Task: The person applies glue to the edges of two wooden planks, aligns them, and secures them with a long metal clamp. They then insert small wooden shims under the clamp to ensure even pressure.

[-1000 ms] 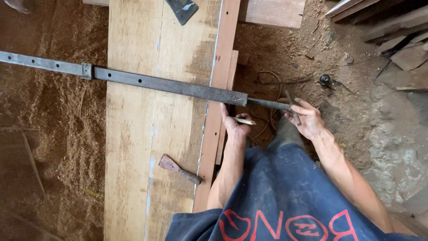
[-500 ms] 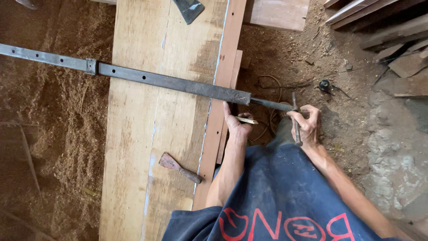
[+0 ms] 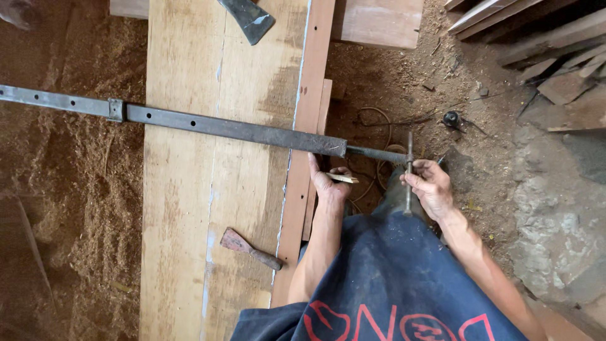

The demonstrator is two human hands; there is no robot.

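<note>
A long steel bar clamp point(image 3: 233, 129) lies across wide wooden boards point(image 3: 208, 189) glued edge to edge. Its threaded screw point(image 3: 377, 153) sticks out past the boards' right edge. My right hand point(image 3: 428, 187) grips the screw's thin metal cross handle point(image 3: 408, 172), which stands nearly upright. My left hand point(image 3: 328, 180) presses against the reddish edge strip point(image 3: 303, 158) just below the clamp's end and holds a small wood sliver point(image 3: 341, 178) between thumb and fingers.
A small scraper point(image 3: 250, 248) lies on the boards near me. An axe head point(image 3: 249, 17) rests at the far end. Sawdust covers the ground at left. Scrap timber point(image 3: 555, 57) and a wire coil point(image 3: 379, 126) lie on the dirt at right.
My right hand has turned the cross handle from slanted to nearly upright and closed around it. My left hand has stayed at the board edge. The view has shifted slightly.
</note>
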